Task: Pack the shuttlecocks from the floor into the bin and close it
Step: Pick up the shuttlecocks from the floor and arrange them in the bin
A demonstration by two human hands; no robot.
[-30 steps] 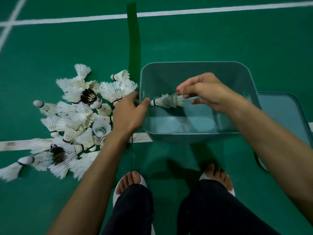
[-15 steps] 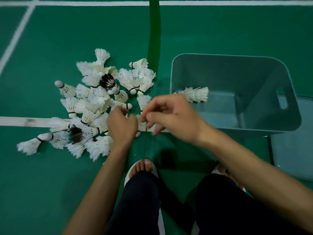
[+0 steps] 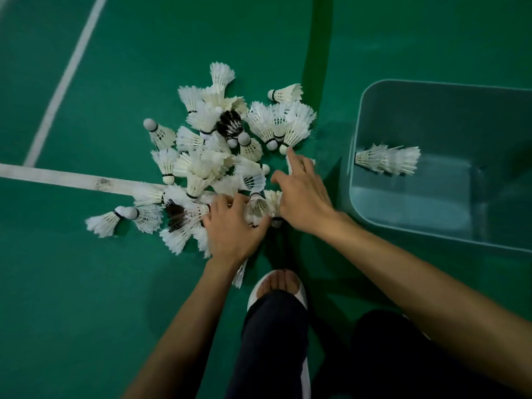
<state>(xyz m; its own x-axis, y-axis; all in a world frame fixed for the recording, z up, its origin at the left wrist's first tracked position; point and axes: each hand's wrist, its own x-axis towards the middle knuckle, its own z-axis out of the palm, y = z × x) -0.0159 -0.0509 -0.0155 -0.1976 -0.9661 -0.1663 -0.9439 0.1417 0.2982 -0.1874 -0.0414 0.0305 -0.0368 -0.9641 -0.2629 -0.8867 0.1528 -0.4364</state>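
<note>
— Two hands down in the shuttles, so who's got what? To me the left hand (image 3: 233, 228) has fingers and thumb curled round one shuttle (image 3: 257, 208) at the near edge of the pile (image 3: 207, 156).

— Yep, same read. Right hand (image 3: 302, 197) is looser: fingers spread, index finger (image 3: 293, 162) stretched out straight, tip just short of a cork on the pile's bin side. Something white sits under that finger. The hand looks to be touching it at most, with nothing curled round it.

— And the two hands nearly touch, the right one reaching in from the bin side.

— Right. Most shuttles lie in a loose heap on the green floor (image 3: 86, 283), mostly white, a couple with dark feathers, sprawled across a white line (image 3: 72, 177). A lone shuttle (image 3: 285, 93) lies at the far edge, by the darker stripe (image 3: 316, 53).

— Bin (image 3: 357, 133)?

— Stands open-topped right of the pile, near it but apart. Inside, a nested stack (image 3: 388, 159) of shuttles lies on its side, narrow end by the left wall.

— Bottom of the view: a foot in a white sandal (image 3: 302, 298) and dark trouser legs (image 3: 273, 341), just below the hands.
</note>
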